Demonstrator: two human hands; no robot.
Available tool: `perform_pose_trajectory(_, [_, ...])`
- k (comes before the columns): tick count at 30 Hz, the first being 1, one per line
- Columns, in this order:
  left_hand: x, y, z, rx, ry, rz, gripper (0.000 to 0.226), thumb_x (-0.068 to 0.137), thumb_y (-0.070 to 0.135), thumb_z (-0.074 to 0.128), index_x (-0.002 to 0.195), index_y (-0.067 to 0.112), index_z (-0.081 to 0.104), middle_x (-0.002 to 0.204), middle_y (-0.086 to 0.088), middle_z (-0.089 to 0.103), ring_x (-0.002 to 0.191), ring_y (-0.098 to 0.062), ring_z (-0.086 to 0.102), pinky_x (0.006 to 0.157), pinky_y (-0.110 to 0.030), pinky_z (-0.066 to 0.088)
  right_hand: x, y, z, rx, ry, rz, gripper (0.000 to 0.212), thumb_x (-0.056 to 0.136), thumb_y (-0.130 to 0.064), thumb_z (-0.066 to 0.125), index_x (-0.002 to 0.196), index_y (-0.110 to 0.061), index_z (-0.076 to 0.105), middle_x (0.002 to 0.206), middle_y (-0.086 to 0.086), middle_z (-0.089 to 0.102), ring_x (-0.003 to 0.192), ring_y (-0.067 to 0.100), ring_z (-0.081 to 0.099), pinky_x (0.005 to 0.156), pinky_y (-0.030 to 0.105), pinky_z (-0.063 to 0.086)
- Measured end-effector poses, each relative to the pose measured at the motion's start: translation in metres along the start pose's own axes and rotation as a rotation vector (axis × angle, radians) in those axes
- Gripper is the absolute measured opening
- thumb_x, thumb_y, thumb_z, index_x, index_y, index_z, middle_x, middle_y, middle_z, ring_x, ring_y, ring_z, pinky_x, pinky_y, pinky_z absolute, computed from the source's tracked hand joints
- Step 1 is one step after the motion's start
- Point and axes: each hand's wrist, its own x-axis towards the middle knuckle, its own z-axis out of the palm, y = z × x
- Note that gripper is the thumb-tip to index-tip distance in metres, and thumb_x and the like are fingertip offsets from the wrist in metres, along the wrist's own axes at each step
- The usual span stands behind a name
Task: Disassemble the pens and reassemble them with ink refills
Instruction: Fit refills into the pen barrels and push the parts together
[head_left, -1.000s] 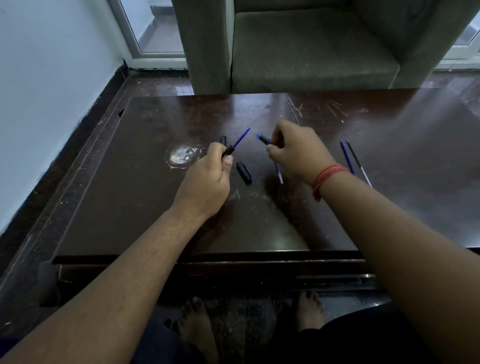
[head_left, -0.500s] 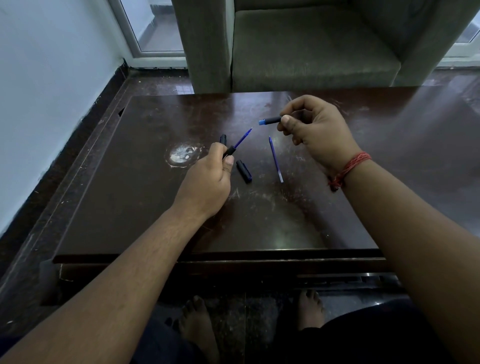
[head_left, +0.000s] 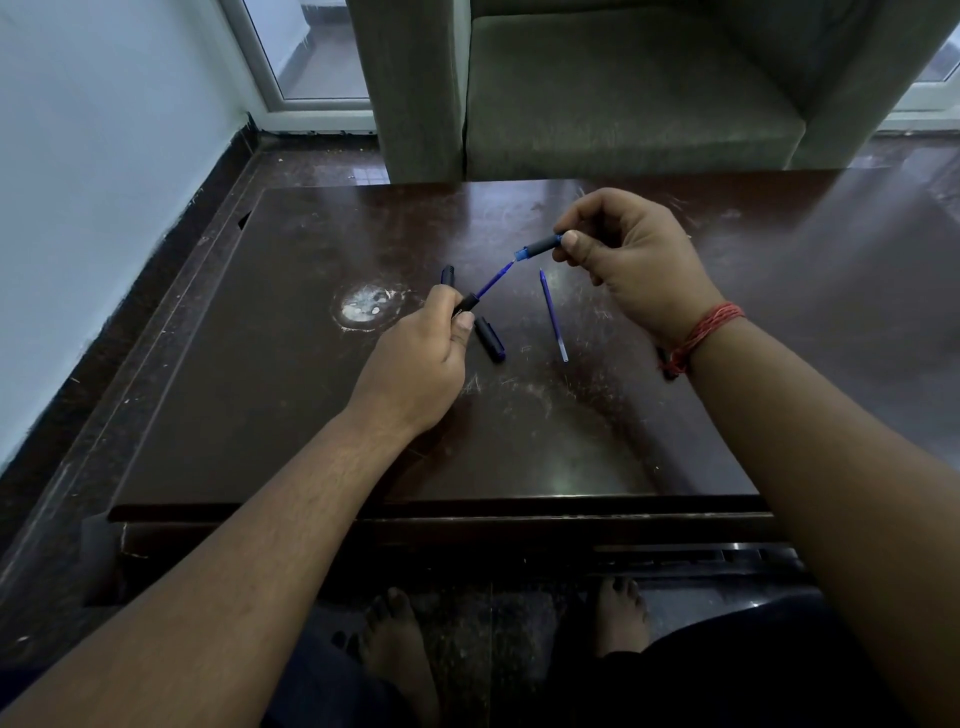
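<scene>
Since the earlier frames the right hand (head_left: 631, 260) has lifted off the table (head_left: 260, 415) w/ a short grip section (head_left: 540, 246) and brought it toward the pen in the left hand (head_left: 421, 364); its blue open end now sits just off the refill tip (head_left: 496, 275), nearly touching. Left hand is clenched round the black barrel (head_left: 467, 304), refill sticking out up-right, plus what looks like a 2nd dark piece (head_left: 448, 274) poking above the fist — can't tell if cap or barrel. Right hand pinches the grip section btw thumb and fingers. Taking the whitish scuffed patch (head_left: 363, 307) on the tabletop as landmark: barrel and fist are just right of it, a loose black cap (head_left: 490, 339) lies further right and a bit nearer the person, and a spare blue refill (head_left: 553, 314) lies beyond that, flat on the wood, apart from both hands. Progress, my read: this pen is disassembled and refill already seated in barrel; threading the grip section over the tip, then capping, is left. Spare refill suggests another pen to do, but no other barrel is clearly visible. Surface is dark glossy wood, heavily scratched. Room: grey-green armchair (head_left: 623, 93) beyond the far edge, pale wall (head_left: 104, 182) left, glass door behind, bare feet under the table.
</scene>
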Motion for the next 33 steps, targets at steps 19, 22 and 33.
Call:
perform_pose_trajectory(19, [-0.002,0.004,-0.001,0.056,-0.045,0.061,0.013,0.106,0.027,0.038,0.096,0.019,0.043,0.065,0.001,0.048,0.057,-0.02,0.048,0.05,-0.034,0.034,-0.006,-0.002,0.018,-0.217,-0.14,-0.038,0.011,0.092,-0.007,0.064,0.1,-0.011,0.069,0.092,0.0,0.066,0.086,0.007,0.059,0.076,0.015,0.051])
perform_pose_trajectory(22, [-0.002,0.004,-0.001,0.053,-0.047,0.06,0.013,0.106,0.027,0.037,0.096,0.019,0.043,0.065,0.001,0.048,0.057,-0.021,0.048,0.05,-0.034,0.034,-0.006,-0.002,0.021,-0.236,-0.113,-0.054,0.011,0.092,-0.008,0.064,0.1,-0.012,0.069,0.094,0.0,0.066,0.088,0.009,0.059,0.078,0.015,0.051])
perform_pose_trajectory(33, [-0.003,0.003,-0.001,0.057,-0.041,0.074,0.012,0.106,0.027,0.038,0.094,0.023,0.04,0.064,0.002,0.048,0.056,-0.019,0.048,0.049,-0.032,0.033,-0.007,0.003,0.026,-0.286,-0.149,-0.053,0.012,0.092,-0.011,0.065,0.098,-0.021,0.07,0.091,-0.009,0.067,0.084,-0.001,0.059,0.075,0.012,0.046])
